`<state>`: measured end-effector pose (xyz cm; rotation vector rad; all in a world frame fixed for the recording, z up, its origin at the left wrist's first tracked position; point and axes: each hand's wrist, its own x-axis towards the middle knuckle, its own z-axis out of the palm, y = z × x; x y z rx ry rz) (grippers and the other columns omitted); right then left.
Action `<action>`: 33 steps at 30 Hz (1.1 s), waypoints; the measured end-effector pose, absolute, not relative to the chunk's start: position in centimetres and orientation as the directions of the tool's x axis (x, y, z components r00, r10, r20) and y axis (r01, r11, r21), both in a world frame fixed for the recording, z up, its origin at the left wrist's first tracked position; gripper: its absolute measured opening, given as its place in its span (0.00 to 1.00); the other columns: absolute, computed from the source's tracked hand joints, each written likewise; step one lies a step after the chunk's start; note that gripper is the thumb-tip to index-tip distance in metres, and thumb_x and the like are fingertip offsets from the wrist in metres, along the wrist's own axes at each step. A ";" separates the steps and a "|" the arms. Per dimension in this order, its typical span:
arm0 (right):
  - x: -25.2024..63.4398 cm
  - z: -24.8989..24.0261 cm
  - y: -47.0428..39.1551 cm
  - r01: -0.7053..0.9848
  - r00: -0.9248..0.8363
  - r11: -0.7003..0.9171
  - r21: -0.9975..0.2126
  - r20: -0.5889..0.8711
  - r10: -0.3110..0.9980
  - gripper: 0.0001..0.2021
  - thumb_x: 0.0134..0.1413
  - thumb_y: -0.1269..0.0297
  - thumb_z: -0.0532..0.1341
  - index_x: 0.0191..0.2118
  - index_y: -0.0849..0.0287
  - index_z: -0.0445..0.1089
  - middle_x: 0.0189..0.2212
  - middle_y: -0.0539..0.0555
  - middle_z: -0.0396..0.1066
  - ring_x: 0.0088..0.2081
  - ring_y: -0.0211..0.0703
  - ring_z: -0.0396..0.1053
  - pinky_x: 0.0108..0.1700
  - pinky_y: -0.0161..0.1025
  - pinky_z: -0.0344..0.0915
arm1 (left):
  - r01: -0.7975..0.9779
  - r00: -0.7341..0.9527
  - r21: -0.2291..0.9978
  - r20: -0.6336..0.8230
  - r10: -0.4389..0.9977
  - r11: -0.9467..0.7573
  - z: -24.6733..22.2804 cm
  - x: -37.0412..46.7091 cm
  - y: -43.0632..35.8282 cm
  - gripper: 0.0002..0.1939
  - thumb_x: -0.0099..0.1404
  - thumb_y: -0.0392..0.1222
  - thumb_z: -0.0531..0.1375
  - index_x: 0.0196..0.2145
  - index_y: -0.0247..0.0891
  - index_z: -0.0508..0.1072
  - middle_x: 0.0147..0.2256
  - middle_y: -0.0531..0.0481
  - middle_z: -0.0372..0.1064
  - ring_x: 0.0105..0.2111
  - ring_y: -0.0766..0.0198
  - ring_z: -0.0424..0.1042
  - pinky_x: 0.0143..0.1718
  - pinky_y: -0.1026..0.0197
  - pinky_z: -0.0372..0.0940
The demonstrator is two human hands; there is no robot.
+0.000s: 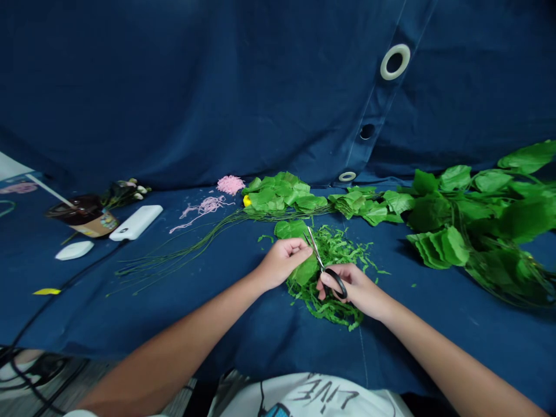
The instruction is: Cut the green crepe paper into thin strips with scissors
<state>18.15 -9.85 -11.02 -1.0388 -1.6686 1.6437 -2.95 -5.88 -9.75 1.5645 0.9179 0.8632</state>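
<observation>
My left hand (pixel 284 262) is closed in a pinch on a green artificial leaf (pixel 306 270), which hangs below the fingertips. A pair of scissors (pixel 321 260) with black handles sits in my right hand (pixel 347 285). Its blades are slightly apart and point up and away, close to my left fingertips. Under both hands lies a loose heap of shredded green leaf strips (pixel 339 243). Just beyond my left hand, another flat leaf (pixel 289 229) rests on the blue cloth. Whether the blades touch the held leaf is hard to see.
Stacked green leaves (pixel 278 194) and thin green stems (pixel 186 249) lie behind the heap. Leafy vines (pixel 490 214) fill the right side. At left are pink scraps (pixel 230 185), a white power bank (pixel 136 222) with a black cable, and a dark drink cup (pixel 84 215) with a straw.
</observation>
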 end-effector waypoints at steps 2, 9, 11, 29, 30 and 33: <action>18.1 -11.0 -9.8 0.134 -0.535 -0.056 -0.989 -0.120 0.836 0.23 0.57 0.43 0.62 0.34 0.63 0.76 0.27 0.54 0.76 0.20 0.34 0.58 0.20 0.31 0.51 | 0.122 0.448 0.985 0.058 0.892 -0.125 -9.7 -3.0 -5.9 0.21 0.65 0.56 0.59 0.28 0.34 0.68 0.22 0.56 0.59 0.21 0.71 0.55 0.23 0.67 0.48; 18.1 -11.0 -9.8 0.139 -0.536 -0.044 -0.989 -0.112 0.836 0.23 0.57 0.43 0.61 0.31 0.62 0.74 0.26 0.54 0.75 0.19 0.33 0.57 0.20 0.31 0.50 | 0.136 0.465 0.980 0.067 0.883 -0.146 -9.4 -3.0 -6.1 0.21 0.66 0.57 0.58 0.28 0.34 0.67 0.21 0.57 0.57 0.21 0.71 0.54 0.23 0.66 0.48; 18.2 -11.0 -9.8 0.139 -0.540 -0.036 -0.990 -0.106 0.835 0.23 0.58 0.44 0.61 0.30 0.62 0.74 0.26 0.54 0.76 0.19 0.33 0.56 0.20 0.31 0.50 | 0.135 0.474 0.981 0.060 0.879 -0.139 -9.4 -3.0 -6.0 0.20 0.65 0.56 0.58 0.28 0.35 0.67 0.21 0.57 0.56 0.20 0.71 0.53 0.22 0.66 0.47; 18.2 -10.8 -9.8 0.091 -0.563 -0.036 -0.995 -0.082 0.822 0.21 0.61 0.47 0.61 0.32 0.63 0.75 0.26 0.54 0.75 0.19 0.32 0.55 0.21 0.31 0.50 | 0.047 0.437 0.999 -0.016 0.899 -0.005 -9.2 -2.7 -6.3 0.19 0.66 0.54 0.59 0.29 0.34 0.68 0.19 0.58 0.58 0.16 0.74 0.54 0.17 0.69 0.47; 18.2 -10.7 -9.8 0.090 -0.571 -0.032 -0.995 -0.078 0.817 0.21 0.61 0.48 0.60 0.32 0.63 0.75 0.27 0.54 0.75 0.19 0.31 0.55 0.22 0.31 0.51 | 0.051 0.432 0.998 0.001 0.902 -0.025 -9.2 -2.7 -6.4 0.18 0.66 0.53 0.59 0.29 0.34 0.68 0.19 0.58 0.58 0.16 0.74 0.54 0.18 0.69 0.47; 18.2 -10.5 -9.9 0.089 -0.573 -0.032 -0.996 -0.077 0.816 0.21 0.61 0.48 0.60 0.32 0.63 0.75 0.27 0.54 0.75 0.20 0.32 0.55 0.22 0.31 0.51 | 0.085 0.428 0.992 0.049 0.903 -0.094 -9.3 -2.8 -6.3 0.18 0.67 0.52 0.58 0.29 0.33 0.69 0.21 0.57 0.59 0.18 0.73 0.55 0.20 0.68 0.49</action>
